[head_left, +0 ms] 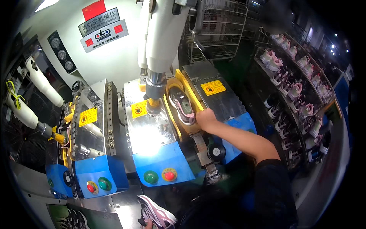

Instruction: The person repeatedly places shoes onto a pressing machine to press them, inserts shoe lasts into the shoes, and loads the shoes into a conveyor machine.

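Note:
A dark sneaker with pink and white trim (pixel 182 106) sits upright in the press slot, between long yellow pads (pixel 189 90). My right hand (pixel 206 119) is at its heel end, fingers curled closed against the shoe; their tips are hidden. Low in the view, my left hand (pixel 148 224) is closed on a second sneaker, white, pink and dark (pixel 157 212). Only a few of its fingers show at the lower edge. A white press cylinder with a metal end (pixel 155 86) hangs just left of the slot.
Green (pixel 151 176) and red (pixel 169 174) buttons sit on the blue front panel. Another press station (pixel 89 133) stands at left. Several sneakers fill a tiered rack (pixel 293 89) at right; a wire rack (pixel 221 28) stands behind. More shoes (pixel 74 219) lie lower left.

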A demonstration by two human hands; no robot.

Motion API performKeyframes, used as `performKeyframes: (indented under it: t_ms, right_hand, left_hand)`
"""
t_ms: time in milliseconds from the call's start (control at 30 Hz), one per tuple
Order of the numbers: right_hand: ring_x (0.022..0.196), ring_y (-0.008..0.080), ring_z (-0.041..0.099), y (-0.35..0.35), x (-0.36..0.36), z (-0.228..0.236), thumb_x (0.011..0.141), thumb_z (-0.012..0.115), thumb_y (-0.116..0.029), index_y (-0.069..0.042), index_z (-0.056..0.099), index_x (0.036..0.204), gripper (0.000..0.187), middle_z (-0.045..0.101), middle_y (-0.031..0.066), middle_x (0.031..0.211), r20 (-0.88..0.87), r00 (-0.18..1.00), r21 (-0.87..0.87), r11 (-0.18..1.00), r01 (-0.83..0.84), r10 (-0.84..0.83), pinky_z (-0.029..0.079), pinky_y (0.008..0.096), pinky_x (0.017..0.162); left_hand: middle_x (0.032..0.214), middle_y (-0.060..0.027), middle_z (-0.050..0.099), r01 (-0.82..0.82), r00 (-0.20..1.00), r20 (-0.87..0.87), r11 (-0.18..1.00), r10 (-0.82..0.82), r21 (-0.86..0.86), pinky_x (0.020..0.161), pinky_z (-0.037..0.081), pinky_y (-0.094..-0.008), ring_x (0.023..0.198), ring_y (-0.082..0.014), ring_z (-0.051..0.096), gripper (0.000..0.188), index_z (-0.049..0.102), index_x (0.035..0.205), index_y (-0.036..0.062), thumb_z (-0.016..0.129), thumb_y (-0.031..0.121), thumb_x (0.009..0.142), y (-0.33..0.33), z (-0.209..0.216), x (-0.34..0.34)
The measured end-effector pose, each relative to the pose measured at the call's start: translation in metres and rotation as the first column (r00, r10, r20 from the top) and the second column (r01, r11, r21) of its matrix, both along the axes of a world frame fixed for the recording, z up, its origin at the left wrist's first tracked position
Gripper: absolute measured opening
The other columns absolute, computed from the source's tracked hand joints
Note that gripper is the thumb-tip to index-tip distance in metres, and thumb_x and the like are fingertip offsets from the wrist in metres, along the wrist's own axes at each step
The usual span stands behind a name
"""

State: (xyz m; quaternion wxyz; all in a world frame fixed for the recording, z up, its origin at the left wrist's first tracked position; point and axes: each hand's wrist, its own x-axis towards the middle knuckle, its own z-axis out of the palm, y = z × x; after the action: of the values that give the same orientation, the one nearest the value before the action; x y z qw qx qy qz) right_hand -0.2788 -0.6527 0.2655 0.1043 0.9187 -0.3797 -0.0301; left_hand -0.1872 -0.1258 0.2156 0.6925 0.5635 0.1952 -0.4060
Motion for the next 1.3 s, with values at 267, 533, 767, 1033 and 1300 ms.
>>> performKeyframes:
  t_ms: [267,533,767,1033,1300]
  right_hand:
    - [0.079,0.0327,0.065,0.028,-0.005,0.045,0.067,0.066,-0.015,-0.005,0.063,0.088,0.023,0.066,0.0149,0.083,-0.039,0.992,0.226,0.966,0.122,-0.116,0.051,0.0413,0.065]
    - [0.109,0.0350,0.049,0.197,0.097,0.076,0.079,0.060,-0.020,-0.003,0.055,0.106,0.033,0.050,0.0181,0.115,0.773,0.529,0.059,0.790,-0.610,0.351,0.042,0.0447,0.090]
    - [0.132,0.0379,0.028,0.234,0.154,0.010,0.088,0.051,-0.028,0.001,0.046,0.124,0.047,0.030,0.0271,0.140,0.388,0.737,0.111,0.766,-0.633,0.553,0.029,0.0548,0.101]
    - [0.092,0.0302,0.062,0.377,0.054,-0.013,0.082,0.059,-0.007,0.001,0.060,0.102,0.022,0.063,0.0179,0.100,0.781,0.616,0.606,0.114,-0.787,0.103,0.050,0.0378,0.082]
    - [0.076,0.0158,0.066,0.485,0.085,0.007,0.085,0.056,-0.008,0.001,0.065,0.091,0.014,0.067,0.0113,0.080,0.722,0.626,0.681,-0.142,-0.718,0.294,0.051,0.0282,0.069]
  left_hand:
    - [0.110,-0.0098,0.057,-0.123,0.983,-0.107,0.965,0.151,0.233,0.076,0.053,-0.0361,0.096,-0.0228,0.058,0.035,0.048,0.121,0.0045,0.054,0.018,0.090,-0.002,0.025,0.003]
    - [0.115,-0.0128,0.055,-0.054,0.982,-0.178,0.997,0.064,0.063,0.081,0.052,-0.0370,0.105,-0.0261,0.056,0.049,0.042,0.130,0.0047,0.058,0.020,0.087,0.017,-0.020,0.026]
    - [0.128,-0.0162,0.045,0.137,0.976,0.158,0.987,-0.148,0.084,0.092,0.044,-0.0321,0.111,-0.0241,0.050,0.045,0.038,0.132,-0.0010,0.042,-0.002,0.088,0.027,0.005,0.008]
    - [0.091,-0.0105,0.058,-0.363,0.929,0.143,0.918,0.342,0.161,0.056,0.051,-0.0339,0.075,-0.0223,0.060,0.040,0.049,0.114,0.0028,0.065,0.011,0.078,0.052,0.053,-0.030]
    - [0.113,-0.0191,0.051,-0.603,0.693,0.703,0.662,0.159,0.445,0.087,0.043,-0.0394,0.105,-0.0314,0.052,0.076,0.030,0.129,0.0013,0.073,0.021,0.070,0.147,-0.093,0.027]
